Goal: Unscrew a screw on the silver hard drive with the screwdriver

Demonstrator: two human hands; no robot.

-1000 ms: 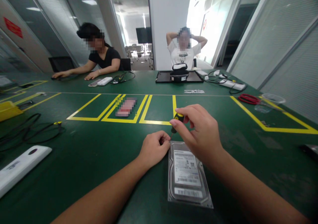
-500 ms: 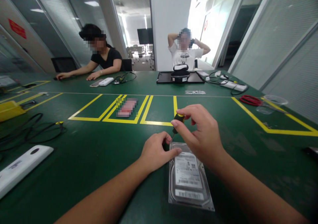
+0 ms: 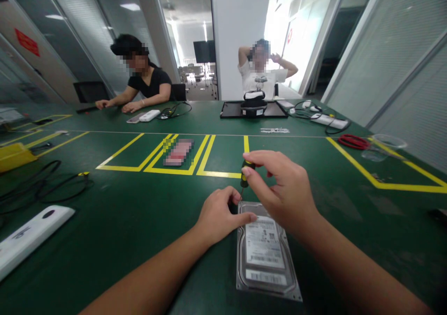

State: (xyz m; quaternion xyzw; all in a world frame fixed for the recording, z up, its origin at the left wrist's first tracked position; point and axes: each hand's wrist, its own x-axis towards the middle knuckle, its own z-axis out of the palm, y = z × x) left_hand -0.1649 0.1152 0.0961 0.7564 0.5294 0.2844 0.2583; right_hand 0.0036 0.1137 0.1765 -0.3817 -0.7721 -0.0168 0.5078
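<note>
A silver hard drive (image 3: pixel 264 249) with white labels lies flat on the green table, its long side running away from me. My left hand (image 3: pixel 219 215) is closed at its far left corner, thumb pressed on the top label and fingers curled by the edge. Between the thumb and fingers of my right hand (image 3: pixel 288 187) is a small black-and-yellow screwdriver (image 3: pixel 244 179), nearly upright. Its thin shaft points down at the drive's far left corner, close to my left fingertips. The tip's exact seat is too small to make out.
Yellow tape (image 3: pixel 220 173) marks areas ahead. A pixelated pinkish item (image 3: pixel 179 152) lies in one. A white power bank-like device (image 3: pixel 37 238) and black cables (image 3: pixel 52 184) are at left; a red cable bundle (image 3: pixel 353 141) is at right. Two people sit across the table.
My right hand has shifted slightly left, and the screwdriver stands more upright. The drive stays almost in place. Across the table, one person's hand has slid to the right.
</note>
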